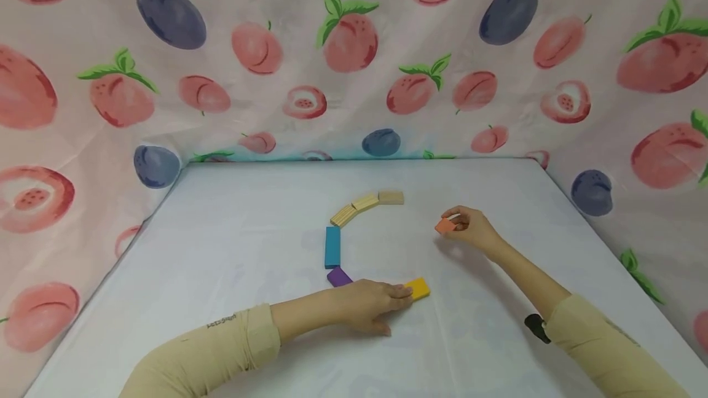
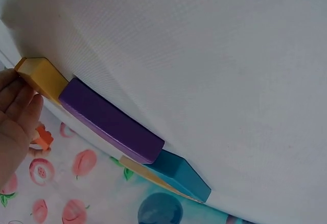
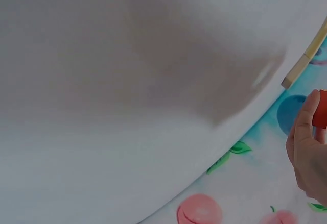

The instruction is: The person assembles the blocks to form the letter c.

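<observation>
My left hand (image 1: 365, 304) rests its outstretched fingers on the yellow block (image 1: 418, 288), with the thumb held apart. Behind that hand lies a purple block (image 1: 338, 276), partly covered in the head view; the left wrist view shows the purple block (image 2: 112, 119) end to end with the yellow one. Up in the air to the right, my right hand (image 1: 470, 229) pinches an orange block (image 1: 444, 226) between thumb and fingers. From the purple block, a blue block (image 1: 332, 247) and three plain wooden blocks (image 1: 365, 202) carry on a curved row, open toward the right.
A white cloth covers the table (image 1: 249, 220). Fruit-printed fabric (image 1: 304, 66) hangs at the back and both sides. A small dark object (image 1: 537, 328) shows beside the right sleeve (image 1: 603, 336).
</observation>
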The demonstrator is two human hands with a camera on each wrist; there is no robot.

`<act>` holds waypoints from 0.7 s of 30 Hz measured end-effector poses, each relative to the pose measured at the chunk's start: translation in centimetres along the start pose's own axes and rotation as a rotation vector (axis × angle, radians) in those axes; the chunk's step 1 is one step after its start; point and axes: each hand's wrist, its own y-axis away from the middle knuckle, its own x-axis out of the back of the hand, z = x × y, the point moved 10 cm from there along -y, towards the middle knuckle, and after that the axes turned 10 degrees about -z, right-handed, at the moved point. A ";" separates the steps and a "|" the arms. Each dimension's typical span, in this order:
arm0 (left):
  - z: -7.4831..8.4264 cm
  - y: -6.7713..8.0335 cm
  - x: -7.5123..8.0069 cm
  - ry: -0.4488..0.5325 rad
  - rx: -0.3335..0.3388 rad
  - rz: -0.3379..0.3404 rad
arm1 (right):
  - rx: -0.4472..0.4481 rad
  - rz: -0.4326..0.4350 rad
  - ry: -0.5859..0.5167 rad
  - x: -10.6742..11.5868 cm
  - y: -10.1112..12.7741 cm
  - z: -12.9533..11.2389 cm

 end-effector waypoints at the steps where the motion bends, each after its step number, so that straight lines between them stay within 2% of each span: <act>1: 0.0 0.0 0.0 0.002 -0.004 0.001 | 0.003 0.000 -0.039 0.0 0.4 0.0; 5: 0.1 -0.1 -0.2 -0.002 -0.012 0.003 | -0.005 -0.001 -0.171 -0.1 1.5 0.4; 7: 0.0 -0.1 -0.3 -0.006 -0.007 -0.002 | -0.009 -0.009 -0.197 -0.2 1.8 0.5; 17: -0.1 0.0 -0.2 -0.011 -0.002 0.005 | -0.044 0.002 -0.137 -0.4 2.9 1.0; 21: 0.0 0.0 -0.2 0.001 0.002 0.003 | -0.070 -0.034 -0.167 -1.2 3.5 1.3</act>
